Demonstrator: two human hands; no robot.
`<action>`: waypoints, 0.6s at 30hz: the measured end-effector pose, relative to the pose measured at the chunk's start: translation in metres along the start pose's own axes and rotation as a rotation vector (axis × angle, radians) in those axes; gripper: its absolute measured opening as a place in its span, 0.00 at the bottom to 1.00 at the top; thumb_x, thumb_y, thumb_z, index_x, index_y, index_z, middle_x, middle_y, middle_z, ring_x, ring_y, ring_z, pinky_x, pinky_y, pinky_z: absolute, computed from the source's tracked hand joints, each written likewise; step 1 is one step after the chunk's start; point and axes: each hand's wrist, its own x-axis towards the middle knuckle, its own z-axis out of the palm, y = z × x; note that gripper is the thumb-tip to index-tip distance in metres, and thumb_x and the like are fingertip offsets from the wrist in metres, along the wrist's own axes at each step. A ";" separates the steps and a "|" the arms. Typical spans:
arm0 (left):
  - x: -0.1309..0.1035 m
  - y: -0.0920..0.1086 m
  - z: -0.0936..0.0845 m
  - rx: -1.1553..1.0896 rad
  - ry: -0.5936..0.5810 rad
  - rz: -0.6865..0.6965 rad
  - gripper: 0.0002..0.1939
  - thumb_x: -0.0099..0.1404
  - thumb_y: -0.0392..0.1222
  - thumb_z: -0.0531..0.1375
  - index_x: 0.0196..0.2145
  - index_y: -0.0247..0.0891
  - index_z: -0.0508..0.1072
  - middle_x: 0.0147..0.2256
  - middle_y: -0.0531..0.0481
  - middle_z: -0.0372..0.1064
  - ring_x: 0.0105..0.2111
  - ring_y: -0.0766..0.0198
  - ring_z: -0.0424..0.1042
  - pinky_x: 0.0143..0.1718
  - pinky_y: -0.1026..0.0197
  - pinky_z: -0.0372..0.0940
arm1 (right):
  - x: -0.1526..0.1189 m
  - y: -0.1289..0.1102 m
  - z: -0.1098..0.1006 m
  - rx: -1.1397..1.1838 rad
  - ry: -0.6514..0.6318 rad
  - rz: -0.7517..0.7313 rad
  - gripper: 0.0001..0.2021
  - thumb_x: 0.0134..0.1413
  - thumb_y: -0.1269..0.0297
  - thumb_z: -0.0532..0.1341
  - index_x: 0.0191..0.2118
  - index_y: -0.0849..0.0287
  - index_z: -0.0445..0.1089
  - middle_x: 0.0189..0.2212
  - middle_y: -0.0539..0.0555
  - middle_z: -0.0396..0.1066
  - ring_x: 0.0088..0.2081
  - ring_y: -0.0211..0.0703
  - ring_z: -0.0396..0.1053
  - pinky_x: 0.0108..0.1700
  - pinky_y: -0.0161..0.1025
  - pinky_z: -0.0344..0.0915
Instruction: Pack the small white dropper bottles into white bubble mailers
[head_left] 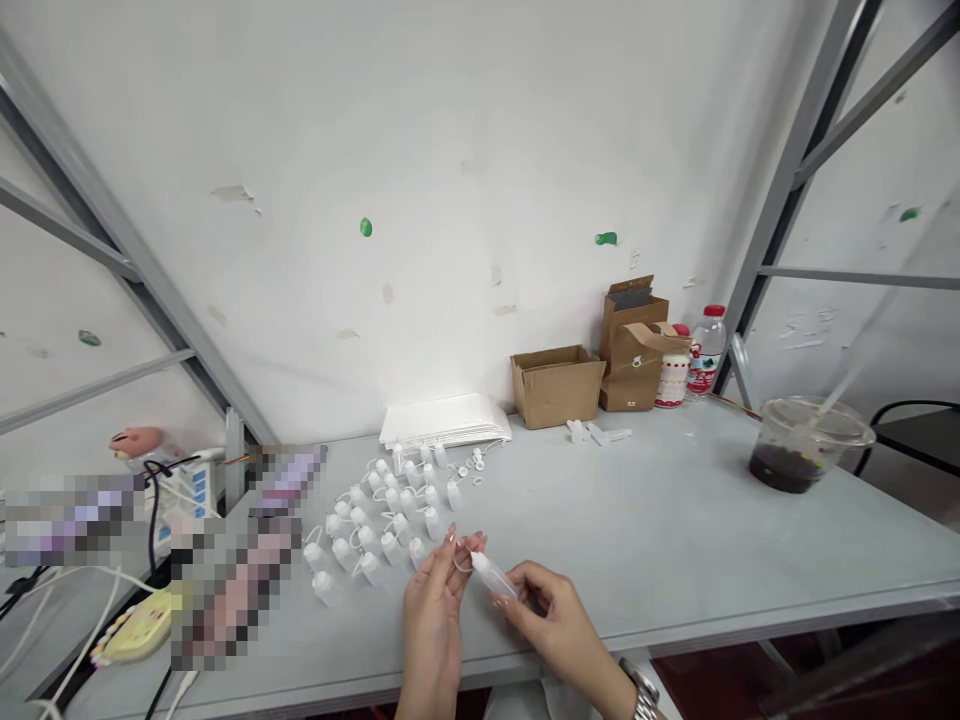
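My right hand (546, 612) is closed around the body of a small translucent bottle (493, 574), its white tip pointing up and to the left. A thin looped strap hangs at the tip, beside the fingers of my left hand (441, 590). Those left fingers are pinched together near the strap; what sits between them is too small to make out. Several similar small bottles (390, 546) with white caps and looped straps stand upright on the grey table (637, 530), left of and behind my hands. Small white rings (478, 463) lie behind them.
At the back are stacked white sheets (442, 418), an open cardboard box (559, 390), a brown bag (634, 370) and a red-capped bottle (706, 352). A plastic cup (802, 450) stands right. Cables and a power strip (191, 500) lie left.
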 end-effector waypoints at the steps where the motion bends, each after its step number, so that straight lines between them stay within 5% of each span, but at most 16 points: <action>1: 0.000 0.000 0.001 0.005 0.008 0.001 0.07 0.52 0.33 0.63 0.32 0.31 0.74 0.28 0.44 0.76 0.34 0.58 0.76 0.40 0.59 0.68 | 0.000 0.001 0.000 -0.004 -0.001 0.000 0.13 0.48 0.55 0.60 0.27 0.61 0.67 0.19 0.46 0.60 0.23 0.34 0.55 0.26 0.31 0.53; 18: -0.005 0.000 0.009 0.081 0.047 0.024 0.08 0.48 0.39 0.66 0.25 0.31 0.74 0.24 0.46 0.75 0.30 0.58 0.76 0.36 0.61 0.67 | -0.001 -0.001 0.000 -0.045 -0.013 -0.004 0.12 0.48 0.55 0.60 0.26 0.61 0.68 0.18 0.45 0.58 0.22 0.34 0.54 0.25 0.32 0.52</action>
